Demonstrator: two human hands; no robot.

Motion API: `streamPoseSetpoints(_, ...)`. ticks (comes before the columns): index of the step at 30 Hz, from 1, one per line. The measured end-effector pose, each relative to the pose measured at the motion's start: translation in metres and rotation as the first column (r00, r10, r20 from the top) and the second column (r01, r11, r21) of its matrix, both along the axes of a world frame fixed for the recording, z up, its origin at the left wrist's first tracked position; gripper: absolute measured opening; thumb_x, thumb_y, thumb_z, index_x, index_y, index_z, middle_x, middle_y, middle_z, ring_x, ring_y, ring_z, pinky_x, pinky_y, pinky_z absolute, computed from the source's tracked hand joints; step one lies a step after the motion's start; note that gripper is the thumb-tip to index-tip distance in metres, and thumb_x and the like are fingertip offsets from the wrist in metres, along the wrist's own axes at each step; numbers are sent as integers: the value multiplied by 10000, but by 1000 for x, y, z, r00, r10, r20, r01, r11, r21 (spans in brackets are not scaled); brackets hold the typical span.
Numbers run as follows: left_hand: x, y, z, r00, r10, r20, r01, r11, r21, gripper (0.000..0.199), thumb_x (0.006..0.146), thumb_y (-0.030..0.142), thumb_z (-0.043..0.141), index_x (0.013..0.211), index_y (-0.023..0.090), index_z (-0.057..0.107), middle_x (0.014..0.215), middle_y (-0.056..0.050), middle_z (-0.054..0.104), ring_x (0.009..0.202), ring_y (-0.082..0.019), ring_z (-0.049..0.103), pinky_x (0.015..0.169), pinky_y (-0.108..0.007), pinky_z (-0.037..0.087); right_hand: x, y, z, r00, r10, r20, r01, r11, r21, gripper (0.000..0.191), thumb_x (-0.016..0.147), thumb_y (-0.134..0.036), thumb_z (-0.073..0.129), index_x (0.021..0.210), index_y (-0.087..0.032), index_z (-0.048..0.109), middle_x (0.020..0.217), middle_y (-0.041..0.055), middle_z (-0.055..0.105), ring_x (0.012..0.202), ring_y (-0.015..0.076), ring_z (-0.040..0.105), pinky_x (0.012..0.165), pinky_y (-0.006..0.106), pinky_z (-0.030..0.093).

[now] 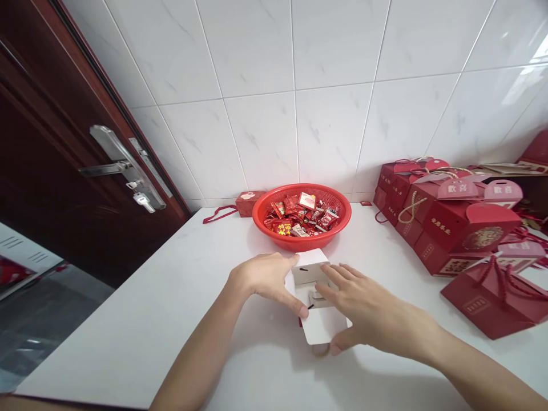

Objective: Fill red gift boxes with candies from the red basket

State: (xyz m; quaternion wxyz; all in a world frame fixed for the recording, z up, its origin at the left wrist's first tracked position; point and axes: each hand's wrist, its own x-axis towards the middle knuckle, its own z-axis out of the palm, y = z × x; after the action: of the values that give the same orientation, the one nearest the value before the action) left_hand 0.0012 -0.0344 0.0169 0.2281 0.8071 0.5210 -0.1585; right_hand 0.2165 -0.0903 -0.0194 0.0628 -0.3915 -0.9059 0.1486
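Observation:
A small cardboard gift box [325, 325] lies on the white table with its flaps spread and its pale inside facing up. Dark cord ends show at its small holes, and a loop of beige cord [320, 350] pokes out under the near flap. My left hand [269, 281] grips the box's left side, thumb at the near inner edge. Over the right side lies my right hand [363, 305], its fingers stretched across the opening and its thumb beside the near flap. Just beyond the box stands a red plastic basket [295, 244] of wrapped sweets [295, 217].
Several red gift boxes [454, 222] with cord handles are stacked at the right. Nearer stands another red box [492, 302]. A small red box [248, 204] with a ribbon sits left of the basket. A tiled wall [257, 131] closes the back; a dark door [55, 114] is at the left.

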Motion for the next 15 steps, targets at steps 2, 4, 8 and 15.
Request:
streamPoseSetpoints(2, 1, -3, 1, 1000, 7, -6, -7, 1000, 24, 1005, 508, 770, 731, 1310, 191, 555, 1134, -125, 672, 1054, -360, 621, 710, -343, 494, -1, 1, -3, 999, -38, 3, 38, 997, 63, 614, 655, -568, 845, 1115, -203, 666, 1328, 167, 544, 1296, 402, 477, 1007, 503, 448)
streamPoseSetpoints(4, 2, -5, 2, 999, 41, -15, -40, 998, 51, 884, 525, 791, 705, 1166, 191, 602, 1094, -121, 675, 1020, -358, 626, 677, -345, 490, -3, 4, -4, 995, -99, 33, 94, 987, 127, 715, 612, -523, 889, 1187, -190, 624, 1403, 201, 492, 1366, 425, 417, 1042, 528, 430)
streamPoseSetpoints(8, 1, -7, 3, 998, 67, -17, -66, 995, 80, 801, 548, 848, 650, 1013, 195, 627, 1081, -125, 675, 992, -350, 632, 655, -338, 476, -4, 18, -5, 977, -154, 151, 143, 986, 82, 809, 565, -440, 926, 1239, -150, 585, 1419, 243, 458, 1379, 450, 398, 1020, 519, 454)
streamPoseSetpoints(15, -4, -4, -2, 991, 84, 100, -92, 993, 77, 793, 643, 906, 510, 1007, 229, 702, 858, -66, 711, 818, -293, 674, 577, -279, 413, 5, 55, -12, 985, -85, 151, 86, 996, 1, 594, 655, -242, 841, 1205, -205, 621, 1254, 133, 528, 1079, 320, 592, 845, 396, 508)
